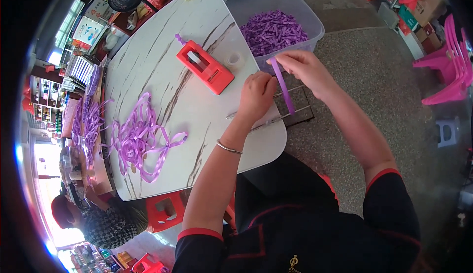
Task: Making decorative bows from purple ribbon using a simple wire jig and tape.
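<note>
My right hand is just off the table's right edge, thumb and fingertips pinched on one end of a purple ribbon. The ribbon runs down from there past a thin metal rod frame at the table edge. My left hand is close beside it, over the edge, its fingers curled closed; what they hold, if anything, is hidden. Up the table lies a red tape dispenser with a bit of purple ribbon at its far end. A tangled heap of purple ribbon spreads over the left part.
A clear plastic bin with many short purple ribbon pieces stands beyond the marbled white table. A clear ring-shaped roll lies near the dispenser. Another person sits at the left. Pink chairs stand far right.
</note>
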`<state>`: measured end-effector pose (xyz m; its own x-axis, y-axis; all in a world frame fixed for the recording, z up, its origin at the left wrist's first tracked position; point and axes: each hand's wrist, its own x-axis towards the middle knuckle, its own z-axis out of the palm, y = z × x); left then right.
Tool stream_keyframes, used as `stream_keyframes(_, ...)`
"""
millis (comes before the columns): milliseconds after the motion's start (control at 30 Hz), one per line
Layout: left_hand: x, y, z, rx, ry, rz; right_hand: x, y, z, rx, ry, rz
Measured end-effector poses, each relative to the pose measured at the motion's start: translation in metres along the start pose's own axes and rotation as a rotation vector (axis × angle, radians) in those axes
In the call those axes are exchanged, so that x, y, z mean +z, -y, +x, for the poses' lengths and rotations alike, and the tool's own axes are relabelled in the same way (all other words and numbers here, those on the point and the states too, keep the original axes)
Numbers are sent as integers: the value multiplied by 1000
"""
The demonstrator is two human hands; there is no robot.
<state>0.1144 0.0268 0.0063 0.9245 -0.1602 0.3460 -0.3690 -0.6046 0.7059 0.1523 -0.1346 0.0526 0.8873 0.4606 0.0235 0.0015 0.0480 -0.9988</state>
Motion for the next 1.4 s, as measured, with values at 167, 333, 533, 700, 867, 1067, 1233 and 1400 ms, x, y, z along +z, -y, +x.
stream_keyframes(167, -3, 2, 0, -7, 2, 56, -10, -43, 24, 199, 4, -2)
stream_keyframes(333, -2, -5, 2, -54, 36, 5, -19, -74, 25, 292, 35, 52)
stream_keyframes(533, -6, -3, -1, -36, 26, 8, -9, -63, 25, 228, 1, 144)
stream_keyframes(700, -2, -7, 0, -58, 2, -13, -18, -79, 25, 305, 67, 125)
stream_keyframes(867, -2, -1, -1, 7, 90, 37, -22, -104, 2, 416, 98, 66)
stream_keyframes(1067, -4, -4, 0, 14, 125, 77, -1, -113, -67, 450, 33, 181)
stream_keyframes(1233, -6, -3, -1, 13, 158, 139, 23, -113, -96, 299, -128, 291)
stream_keyframes(1400, -4, -4, 1, 7, 170, 156, 31, -108, -101, 232, -293, 512)
